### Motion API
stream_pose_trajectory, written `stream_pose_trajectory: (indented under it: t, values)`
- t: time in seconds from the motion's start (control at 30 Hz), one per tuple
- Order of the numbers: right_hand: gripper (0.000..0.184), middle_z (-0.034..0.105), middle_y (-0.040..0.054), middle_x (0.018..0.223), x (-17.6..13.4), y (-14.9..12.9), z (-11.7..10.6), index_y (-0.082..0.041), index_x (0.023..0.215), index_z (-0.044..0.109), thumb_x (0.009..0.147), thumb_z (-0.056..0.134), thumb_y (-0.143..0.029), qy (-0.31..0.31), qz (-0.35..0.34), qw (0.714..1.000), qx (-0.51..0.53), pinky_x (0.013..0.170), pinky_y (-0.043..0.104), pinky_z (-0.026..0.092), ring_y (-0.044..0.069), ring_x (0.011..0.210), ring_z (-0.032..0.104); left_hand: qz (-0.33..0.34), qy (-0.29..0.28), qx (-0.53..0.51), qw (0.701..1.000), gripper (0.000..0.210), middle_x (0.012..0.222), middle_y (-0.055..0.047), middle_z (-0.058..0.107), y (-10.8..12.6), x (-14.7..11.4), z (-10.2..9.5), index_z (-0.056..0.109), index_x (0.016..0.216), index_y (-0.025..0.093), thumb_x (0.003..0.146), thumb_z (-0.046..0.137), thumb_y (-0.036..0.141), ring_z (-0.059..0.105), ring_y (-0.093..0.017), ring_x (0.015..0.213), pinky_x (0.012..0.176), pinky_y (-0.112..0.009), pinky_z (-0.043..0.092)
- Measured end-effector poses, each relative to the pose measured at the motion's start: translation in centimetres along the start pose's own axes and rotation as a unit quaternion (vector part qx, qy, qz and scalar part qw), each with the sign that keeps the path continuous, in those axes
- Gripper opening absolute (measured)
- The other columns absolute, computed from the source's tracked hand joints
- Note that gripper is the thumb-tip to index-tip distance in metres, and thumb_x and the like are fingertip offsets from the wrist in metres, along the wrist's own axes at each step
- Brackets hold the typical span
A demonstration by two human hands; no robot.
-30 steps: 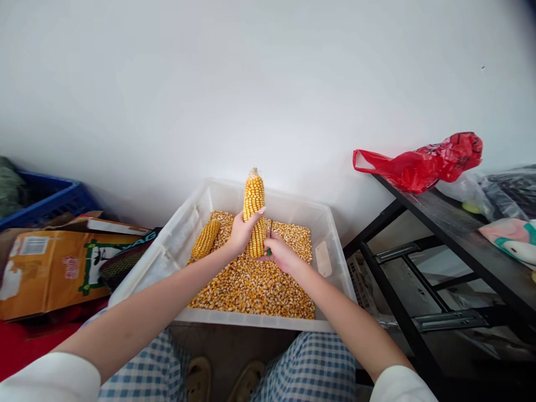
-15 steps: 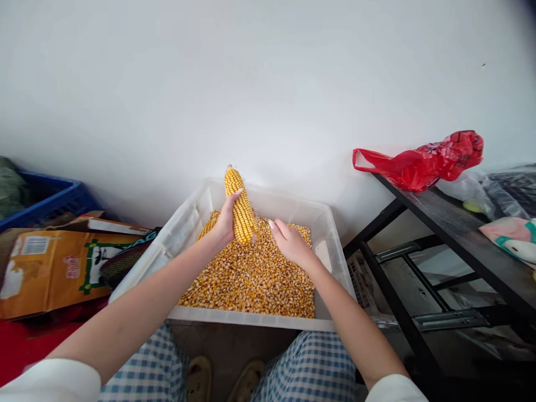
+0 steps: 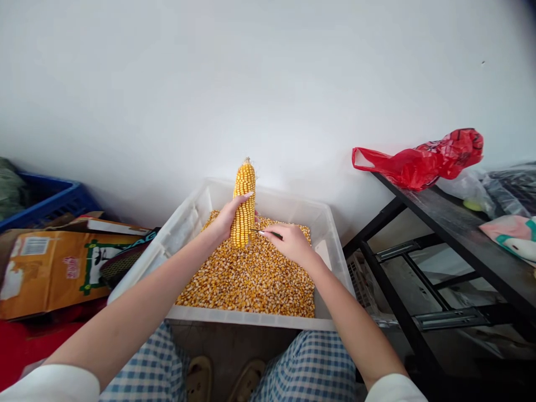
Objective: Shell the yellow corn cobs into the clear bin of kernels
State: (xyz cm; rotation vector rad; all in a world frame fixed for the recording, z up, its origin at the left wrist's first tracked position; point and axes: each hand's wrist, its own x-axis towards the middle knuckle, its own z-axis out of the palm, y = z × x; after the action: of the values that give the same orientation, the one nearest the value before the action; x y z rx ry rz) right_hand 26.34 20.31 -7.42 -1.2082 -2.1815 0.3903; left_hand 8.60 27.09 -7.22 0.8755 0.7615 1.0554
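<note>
from white sleeves (image 3: pixel 62 379), both forearms reach forward and inward above blue-and-white checked trousers (image 3: pixel 305 363). past the knees sits a translucent tub (image 3: pixel 251 318), holding a bed of loose kernels (image 3: pixel 251 285). the right hand (image 3: pixel 293 242), palm turned down, is closed round a thin dark tool (image 3: pixel 274 234) pointing left, its tip at the lower right side of an ear of corn (image 3: pixel 244 223). the left hand (image 3: pixel 228 216) is wrapped round that ear, thumb across its front, keeping it nearly upright above the kernels. to the left, a brown carton (image 3: pixel 54 268) bears a barcode label (image 3: pixel 36 245) and small red print too blurred to read; beside it, a dark mesh item (image 3: pixel 121 262) shows the letters "ag". to the right, a red plastic bag (image 3: pixel 419 164) with unreadable dark print lies on a black counter (image 3: pixel 460 223). behind stands a white wall (image 3: pixel 268 84).
</note>
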Motion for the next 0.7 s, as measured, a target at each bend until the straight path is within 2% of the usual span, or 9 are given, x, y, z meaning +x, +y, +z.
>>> stream_pose_trajectory:
  t: [0.33,0.53,0.7]
  values:
    - [0.025,0.068,0.0010,0.078,-0.2,-0.6,-0.8,-0.021,0.085,0.068,0.086,0.046,-0.032,-0.042,0.003,0.998,-0.035,0.061,0.023,0.034,0.011,0.063,0.056,0.014,-0.016,0.093,0.995,0.036,0.067,-0.007,0.063,-0.5,-0.3,0.0,0.056,0.082,0.013,0.068,0.062,0.046,0.062,-0.019,0.056,0.048,-0.028,0.050]
    - [0.027,0.067,0.0027,0.073,-0.3,-1.0,-0.1,-0.018,0.079,0.067,0.088,0.044,-0.028,-0.045,-0.014,0.996,-0.077,0.061,0.023,0.031,0.010,0.062,0.053,0.033,-0.013,0.130,0.991,0.035,0.067,-0.005,0.062,-0.6,-0.6,0.3,0.053,0.084,0.015,0.069,0.062,0.045,0.061,-0.019,0.056,0.047,-0.028,0.048]
    - [0.028,0.063,0.0014,0.065,-0.4,-1.3,0.2,-0.017,0.073,0.066,0.087,0.045,-0.027,-0.062,-0.015,0.995,-0.073,0.058,0.022,0.028,0.008,0.054,0.046,0.043,-0.025,0.209,0.977,0.037,0.070,-0.006,0.063,-0.6,-1.1,0.5,0.057,0.085,0.014,0.067,0.062,0.046,0.060,-0.018,0.058,0.050,-0.026,0.046]
